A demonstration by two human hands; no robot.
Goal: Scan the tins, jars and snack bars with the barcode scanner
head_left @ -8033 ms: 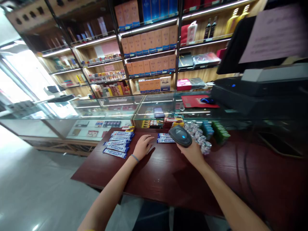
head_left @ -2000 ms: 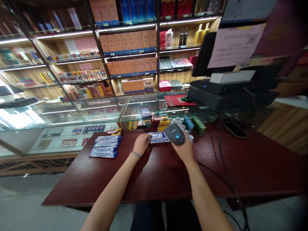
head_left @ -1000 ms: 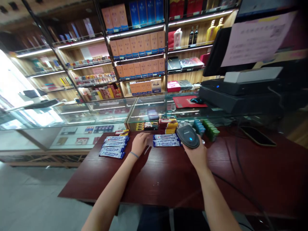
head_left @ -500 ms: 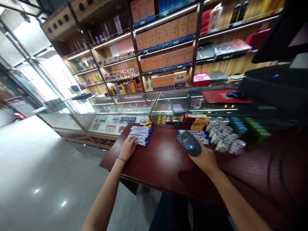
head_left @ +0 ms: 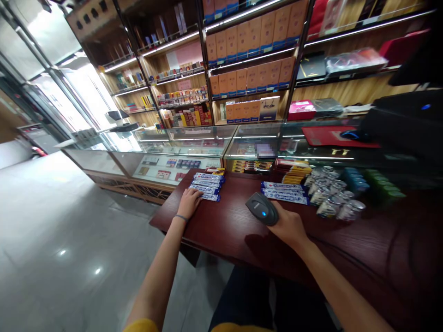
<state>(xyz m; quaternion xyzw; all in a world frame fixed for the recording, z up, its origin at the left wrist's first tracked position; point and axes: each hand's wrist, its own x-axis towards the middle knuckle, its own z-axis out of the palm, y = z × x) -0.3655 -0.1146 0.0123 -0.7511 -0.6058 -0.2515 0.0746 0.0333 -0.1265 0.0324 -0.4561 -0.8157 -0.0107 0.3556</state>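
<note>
On the left part of the dark red table lies a row of slim blue-and-white packets (head_left: 207, 183). My left hand (head_left: 189, 203) rests at their near left end, its fingers stretched out and touching the nearest packet. My right hand (head_left: 289, 226) is wrapped round a black barcode scanner (head_left: 262, 209) with a blue light, held above the table and pointing left. Beyond the scanner lies a second group of blue-and-white packets (head_left: 285, 192). The scanner's handle is mostly hidden under its head and my fingers.
Several cans (head_left: 332, 193), blue packs (head_left: 356, 180) and green packs (head_left: 383, 184) stand on the right of the table (head_left: 228, 226). Yellow-and-red packs (head_left: 294, 171) are stacked behind. A glass display counter (head_left: 194, 138) runs along the far edge. A mouse (head_left: 355, 135) lies on a red mat (head_left: 320, 136).
My right hand has moved the scanner a little left, uncovering more of the right-hand packets. My left hand stays by the left packets, its fingers now on the nearest one. The view has shifted slightly.
</note>
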